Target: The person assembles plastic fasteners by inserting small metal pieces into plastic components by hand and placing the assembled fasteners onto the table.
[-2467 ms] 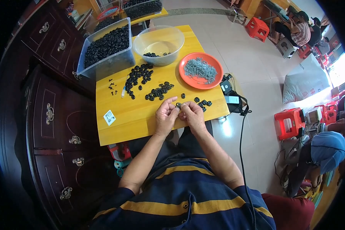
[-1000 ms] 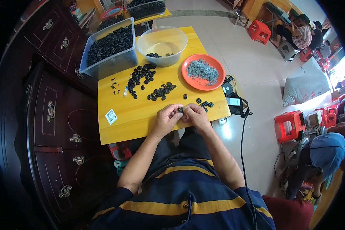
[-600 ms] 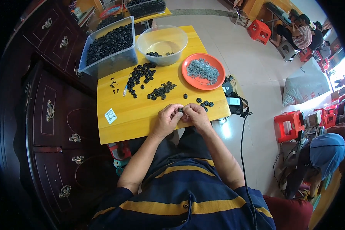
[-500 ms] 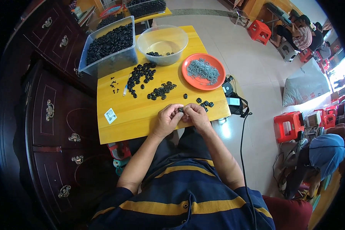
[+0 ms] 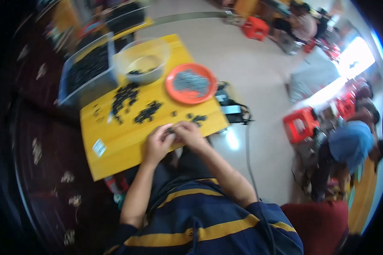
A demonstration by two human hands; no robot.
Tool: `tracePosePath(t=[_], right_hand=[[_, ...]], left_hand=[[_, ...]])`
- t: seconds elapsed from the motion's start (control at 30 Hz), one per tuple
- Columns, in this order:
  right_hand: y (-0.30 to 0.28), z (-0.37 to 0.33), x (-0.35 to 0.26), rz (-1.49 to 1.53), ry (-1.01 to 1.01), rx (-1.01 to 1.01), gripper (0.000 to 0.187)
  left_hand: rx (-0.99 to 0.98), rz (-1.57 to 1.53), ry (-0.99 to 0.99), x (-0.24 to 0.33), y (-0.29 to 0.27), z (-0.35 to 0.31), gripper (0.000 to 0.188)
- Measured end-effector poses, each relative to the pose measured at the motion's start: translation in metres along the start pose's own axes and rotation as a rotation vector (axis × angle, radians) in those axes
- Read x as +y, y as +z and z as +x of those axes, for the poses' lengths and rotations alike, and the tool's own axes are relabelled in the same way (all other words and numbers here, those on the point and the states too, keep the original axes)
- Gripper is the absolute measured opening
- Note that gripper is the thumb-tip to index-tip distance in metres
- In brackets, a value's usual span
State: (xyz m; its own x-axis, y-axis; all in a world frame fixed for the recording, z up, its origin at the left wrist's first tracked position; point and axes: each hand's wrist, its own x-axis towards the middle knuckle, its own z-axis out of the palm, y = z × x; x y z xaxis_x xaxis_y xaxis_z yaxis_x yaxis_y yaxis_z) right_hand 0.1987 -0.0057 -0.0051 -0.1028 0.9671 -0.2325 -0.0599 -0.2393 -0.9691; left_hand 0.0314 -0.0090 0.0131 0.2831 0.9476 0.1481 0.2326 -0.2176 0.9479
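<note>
Close together above the near edge of the yellow table (image 5: 125,159), my left hand (image 5: 157,144) and my right hand (image 5: 190,134) are both closed, fingertips pinching one small black oval part (image 5: 170,130). Blur hides its details. Just beyond lie a pile of similar black parts (image 5: 148,112), a larger scatter (image 5: 124,98) farther left, a single black part (image 5: 174,113), and a small group (image 5: 197,119) beside my right hand. An orange-red plate (image 5: 170,90) at the right holds many thin grey pieces (image 5: 191,83).
A clear round bowl (image 5: 154,76) with a few black parts and a bluish bin (image 5: 89,94) full of them stand at the back left. A white label (image 5: 99,148) lies left. Dark drawers (image 5: 51,157) flank the table; a cable (image 5: 249,159) hangs right. Red stools (image 5: 300,125) and people are beyond.
The whole view has turned and blurred, so the table sits farther left in it. My hands stay together at the black part.
</note>
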Motion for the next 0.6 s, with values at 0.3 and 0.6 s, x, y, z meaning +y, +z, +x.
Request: tracePosePath(t=[0.3, 0.6], right_hand=[[0.013, 0.010, 0.004, 0.039, -0.065, -0.036, 0.021], [0.016, 0.008, 0.004, 0.092, -0.068, -0.045, 0.020]], left_hand=[[0.066, 0.104, 0.003, -0.012, -0.005, -0.002, 0.023], [0.093, 0.272, 0.124, 0.003, -0.004, -0.007, 0.021]])
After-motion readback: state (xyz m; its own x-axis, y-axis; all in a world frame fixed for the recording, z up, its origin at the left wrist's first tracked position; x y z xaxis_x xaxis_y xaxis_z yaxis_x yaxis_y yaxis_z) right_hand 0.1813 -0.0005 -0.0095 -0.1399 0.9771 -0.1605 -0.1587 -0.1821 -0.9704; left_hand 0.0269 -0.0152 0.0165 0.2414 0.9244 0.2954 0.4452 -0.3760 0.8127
